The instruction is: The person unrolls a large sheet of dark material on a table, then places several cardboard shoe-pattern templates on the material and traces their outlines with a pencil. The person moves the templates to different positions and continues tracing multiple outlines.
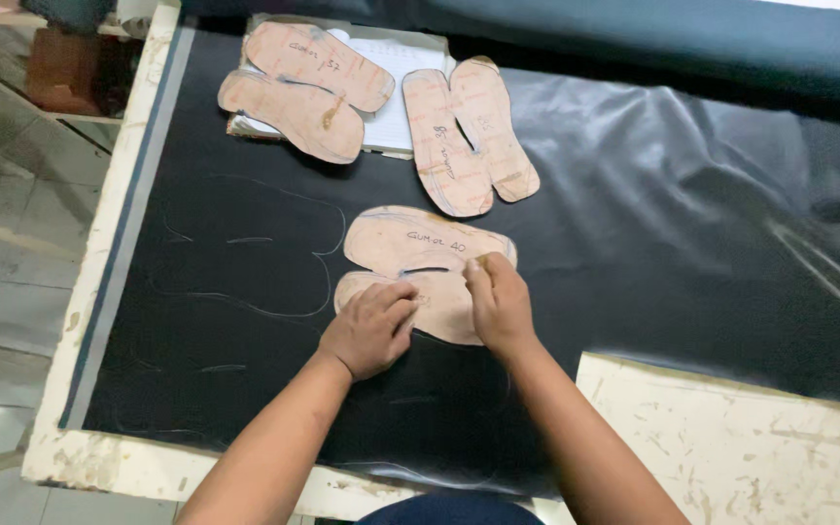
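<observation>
A tan cardboard sole-shaped pattern (410,248) lies flat on a black sheet of material (653,224). My left hand (369,329) presses on the pattern's near lobe, fingers curled down on it. My right hand (498,303) rests on the pattern's right edge with fingertips pinched together; whether a marker is in them is hidden. To the left of the pattern, a faint traced outline (245,248) of the same shape shows on the black sheet.
Two more tan patterns lie farther back: one (303,83) on a white notebook (402,73), one (469,131) beside it. The worn white table (731,437) shows bare at the right front. Tiled floor (12,194) lies left of the table's edge.
</observation>
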Demonstrator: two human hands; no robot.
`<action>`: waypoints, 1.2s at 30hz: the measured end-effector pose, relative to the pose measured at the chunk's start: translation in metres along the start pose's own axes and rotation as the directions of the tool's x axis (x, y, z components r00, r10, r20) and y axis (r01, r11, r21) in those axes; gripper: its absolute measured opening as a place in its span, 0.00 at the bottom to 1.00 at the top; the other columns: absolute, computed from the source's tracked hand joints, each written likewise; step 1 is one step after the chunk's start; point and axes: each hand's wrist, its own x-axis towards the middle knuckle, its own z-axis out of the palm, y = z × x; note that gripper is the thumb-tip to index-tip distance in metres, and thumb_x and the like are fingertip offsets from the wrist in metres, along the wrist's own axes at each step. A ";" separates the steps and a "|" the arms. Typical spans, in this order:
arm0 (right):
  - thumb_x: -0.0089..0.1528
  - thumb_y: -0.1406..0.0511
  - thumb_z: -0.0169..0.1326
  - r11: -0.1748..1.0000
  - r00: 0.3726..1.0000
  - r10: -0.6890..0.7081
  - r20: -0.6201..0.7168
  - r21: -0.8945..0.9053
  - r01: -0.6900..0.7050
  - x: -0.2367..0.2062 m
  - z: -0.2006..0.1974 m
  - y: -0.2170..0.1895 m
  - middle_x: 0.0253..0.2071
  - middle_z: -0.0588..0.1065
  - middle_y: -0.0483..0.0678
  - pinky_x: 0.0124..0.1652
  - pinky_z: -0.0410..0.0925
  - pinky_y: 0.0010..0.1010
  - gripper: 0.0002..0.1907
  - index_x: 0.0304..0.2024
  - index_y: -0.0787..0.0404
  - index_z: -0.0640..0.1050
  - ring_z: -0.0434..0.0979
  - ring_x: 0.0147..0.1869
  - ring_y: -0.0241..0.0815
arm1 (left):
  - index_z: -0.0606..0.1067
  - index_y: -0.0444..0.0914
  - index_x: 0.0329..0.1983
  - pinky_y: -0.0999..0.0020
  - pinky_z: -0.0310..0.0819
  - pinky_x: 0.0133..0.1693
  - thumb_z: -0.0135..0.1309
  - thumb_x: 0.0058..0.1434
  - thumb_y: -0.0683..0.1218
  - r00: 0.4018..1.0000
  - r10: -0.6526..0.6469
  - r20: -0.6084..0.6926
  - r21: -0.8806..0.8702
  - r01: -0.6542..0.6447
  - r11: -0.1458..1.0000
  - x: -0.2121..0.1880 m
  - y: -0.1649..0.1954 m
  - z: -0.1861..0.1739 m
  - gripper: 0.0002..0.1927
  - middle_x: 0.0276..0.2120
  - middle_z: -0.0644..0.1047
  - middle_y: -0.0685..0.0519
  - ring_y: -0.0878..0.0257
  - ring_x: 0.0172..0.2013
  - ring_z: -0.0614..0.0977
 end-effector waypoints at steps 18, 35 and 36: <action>0.59 0.60 0.60 0.878 0.885 0.448 0.129 0.123 -0.462 -0.062 -0.031 0.051 0.34 0.80 0.52 0.36 0.71 0.34 0.18 0.46 0.67 0.79 0.77 0.32 0.42 | 0.69 0.37 0.59 0.47 0.60 0.60 0.59 0.51 0.53 0.987 0.029 -0.157 0.219 0.006 0.976 -0.007 -0.005 0.012 0.32 0.60 0.68 0.45 0.46 0.60 0.68; 0.59 0.61 0.63 0.918 0.903 0.350 -0.250 -0.102 -0.384 -0.057 -0.227 0.170 0.45 0.81 0.51 0.45 0.72 0.31 0.24 0.55 0.64 0.77 0.80 0.44 0.39 | 0.73 0.39 0.59 0.39 0.48 0.68 0.59 0.54 0.52 0.894 -0.381 -0.236 0.212 0.431 0.877 0.017 0.072 0.071 0.28 0.64 0.64 0.41 0.42 0.69 0.61; 0.59 0.60 0.64 0.927 0.919 0.308 -0.246 -0.138 -0.348 -0.057 -0.227 0.173 0.45 0.81 0.51 0.46 0.72 0.31 0.24 0.56 0.64 0.77 0.80 0.44 0.39 | 0.72 0.41 0.59 0.37 0.45 0.69 0.60 0.55 0.53 0.897 -0.389 -0.209 0.142 0.422 0.896 0.023 0.086 0.083 0.28 0.65 0.63 0.42 0.43 0.71 0.59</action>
